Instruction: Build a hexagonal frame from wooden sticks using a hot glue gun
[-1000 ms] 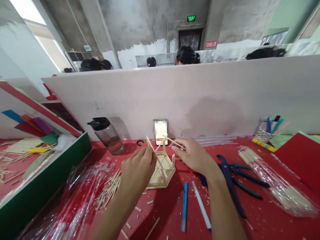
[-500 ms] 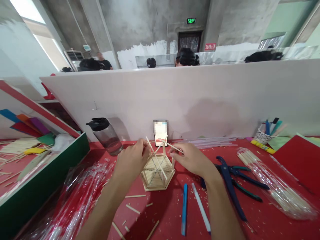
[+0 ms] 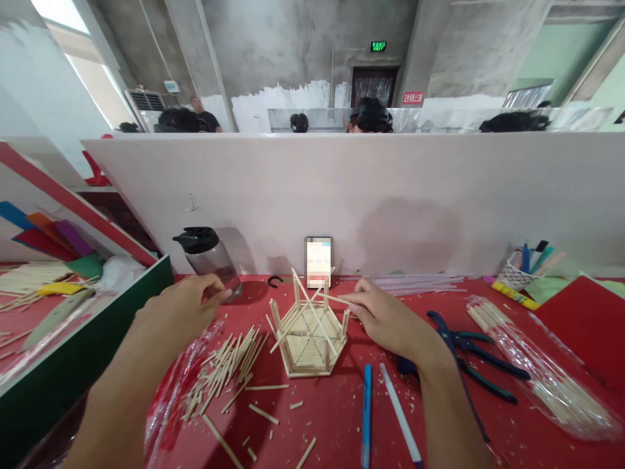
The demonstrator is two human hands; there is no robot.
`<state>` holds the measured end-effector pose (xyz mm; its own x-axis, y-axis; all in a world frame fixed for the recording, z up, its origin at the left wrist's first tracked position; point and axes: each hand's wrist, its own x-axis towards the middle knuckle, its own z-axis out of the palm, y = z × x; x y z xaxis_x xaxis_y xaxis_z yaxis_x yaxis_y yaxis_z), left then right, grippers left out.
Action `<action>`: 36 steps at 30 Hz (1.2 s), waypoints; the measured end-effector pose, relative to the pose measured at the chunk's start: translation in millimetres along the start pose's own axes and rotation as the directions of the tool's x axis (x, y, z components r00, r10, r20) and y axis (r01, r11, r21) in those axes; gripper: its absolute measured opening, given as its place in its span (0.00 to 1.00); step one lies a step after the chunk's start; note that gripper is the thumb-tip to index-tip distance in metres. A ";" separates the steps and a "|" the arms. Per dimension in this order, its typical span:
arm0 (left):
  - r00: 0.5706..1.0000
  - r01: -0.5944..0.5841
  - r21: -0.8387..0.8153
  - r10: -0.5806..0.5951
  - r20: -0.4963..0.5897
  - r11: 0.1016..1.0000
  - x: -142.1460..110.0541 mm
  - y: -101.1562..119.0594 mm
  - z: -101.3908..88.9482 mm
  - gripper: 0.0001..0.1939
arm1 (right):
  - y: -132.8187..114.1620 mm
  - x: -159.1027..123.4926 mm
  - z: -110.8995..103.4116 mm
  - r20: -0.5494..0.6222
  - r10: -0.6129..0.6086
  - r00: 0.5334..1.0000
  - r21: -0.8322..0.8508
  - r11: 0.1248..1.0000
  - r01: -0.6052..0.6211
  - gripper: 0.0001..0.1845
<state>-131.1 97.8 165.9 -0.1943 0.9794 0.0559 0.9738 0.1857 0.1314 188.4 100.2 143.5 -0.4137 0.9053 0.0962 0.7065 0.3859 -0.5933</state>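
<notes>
A hexagonal frame of wooden sticks [image 3: 310, 372] stands on the table between my hands, with short upright posts at its corners and a patterned floor. Several loose sticks lean crosswise over its top. To its right, my right hand [image 3: 383, 316] pinches a thin wooden stick [image 3: 334, 298] whose far end reaches over the frame's back. My left hand [image 3: 195, 303] is away to the left, in front of the water bottle [image 3: 208, 257]. Its fingers are drawn together, and anything between them is too small to make out. Below it lies a pile of short sticks [image 3: 234, 358].
A phone [image 3: 319, 264] leans against the white partition [image 3: 273, 189]. On the right are pliers [image 3: 469, 345], bagged sticks [image 3: 532, 365] and a pen basket [image 3: 517, 267]. A blue pen [image 3: 366, 417] and a white pen [image 3: 400, 413] lie in front. A green-walled box [image 3: 97, 326] borders the left.
My left hand has left the frame and moved left towards the bottle, uncovering the stick pile. My right hand still holds its stick beside the frame. The view has shifted slightly.
</notes>
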 end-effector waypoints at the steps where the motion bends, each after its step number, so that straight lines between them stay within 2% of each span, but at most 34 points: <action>1: 0.997 -0.071 -0.102 0.071 -0.001 0.992 -1.5 3.5 1.1 0.16 | -0.5 0.2 0.0 0.003 -0.005 1.000 -0.008 1.000 0.005 0.16; 2: 0.989 -0.142 -0.219 0.148 0.010 0.965 -3.3 9.2 3.0 0.16 | -0.5 0.6 0.2 0.006 -0.013 1.000 -0.016 1.000 0.013 0.16; 4: 0.945 -0.271 -0.433 0.323 0.050 0.860 -6.7 24.9 9.7 0.17 | 0.5 1.9 0.9 0.016 -0.033 0.999 -0.022 0.999 0.033 0.16; 7: 0.918 -0.292 -0.582 0.392 0.051 0.759 -9.1 50.3 24.9 0.18 | 3.2 3.3 1.5 0.020 -0.038 0.999 -0.008 0.999 0.038 0.15; 9: 0.900 -0.232 -0.705 0.423 0.105 0.670 -9.3 63.8 35.4 0.19 | 4.3 3.3 1.1 0.015 -0.029 0.999 0.005 1.000 0.028 0.14; 12: 0.869 -0.046 -0.852 0.442 0.223 0.521 -10.1 77.3 47.1 0.20 | 3.8 2.8 0.0 0.019 -0.021 1.000 0.006 1.000 0.021 0.14; 15: 0.855 0.134 -0.911 0.419 0.306 0.390 -11.6 84.9 54.0 0.20 | 2.6 2.8 -0.5 0.021 -0.025 0.999 0.004 1.000 0.025 0.14; 18: 0.860 0.214 -0.925 0.388 0.331 0.315 -12.0 89.4 58.9 0.20 | 2.7 3.1 -0.2 0.023 -0.023 0.999 0.015 1.000 0.022 0.15; 23: 0.867 0.263 -0.933 0.364 0.341 0.247 -11.4 93.1 64.4 0.20 | 3.4 3.0 0.1 0.020 -0.027 0.999 0.015 1.000 0.026 0.15; 27: 0.868 0.272 -0.932 0.357 0.344 0.238 -12.2 94.2 65.0 0.21 | 2.3 3.3 -1.1 0.036 -0.026 0.999 0.006 1.000 0.026 0.15; 33: 0.869 0.231 -0.921 0.358 0.340 0.314 -13.9 90.9 60.2 0.21 | 3.1 3.8 -0.9 0.037 -0.037 0.999 0.013 0.999 0.037 0.15; 36: 0.867 0.180 -0.899 0.368 0.337 0.399 -13.6 86.7 58.2 0.22 | 3.2 3.7 -0.7 0.041 -0.032 0.999 0.006 0.999 0.031 0.15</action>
<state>-37.1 105.2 118.9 0.2299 0.9441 -0.2363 0.2467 0.1783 0.9525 189.6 104.9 142.5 -0.4587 0.8848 0.0824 0.6897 0.4130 -0.5948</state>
